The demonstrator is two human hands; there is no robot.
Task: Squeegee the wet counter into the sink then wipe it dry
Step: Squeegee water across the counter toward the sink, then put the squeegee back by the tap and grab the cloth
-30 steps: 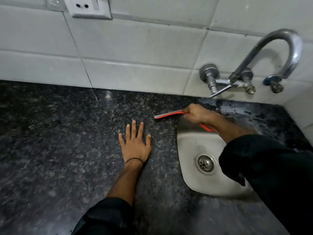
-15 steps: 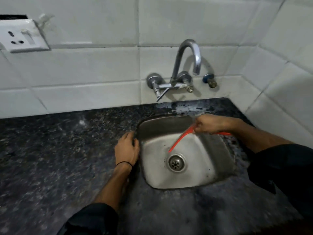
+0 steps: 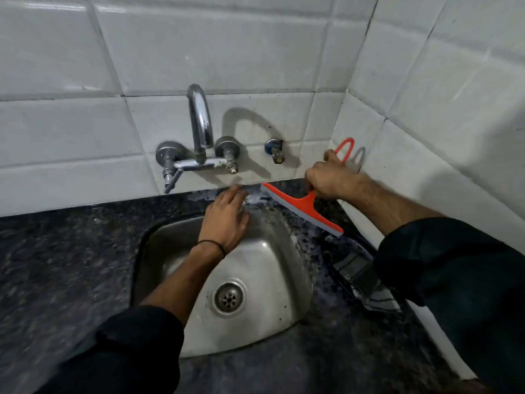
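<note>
Squeegee [image 3: 302,209] in right hand [image 3: 329,180] — blade on counter [image 3: 71,265] behind sink [image 3: 284,268]

1. The squeegee [image 3: 305,210] is orange with a grey rubber blade and a looped handle. It lies right of centre in the frame, its blade running diagonally from the back wall toward the lower right, edge down on the counter.
2. The counter [image 3: 65,268] is dark speckled stone spanning the lower frame, with wet patches shining behind the basin.
3. The sink [image 3: 267,280] is a steel basin at centre, with a round drain.
</note>
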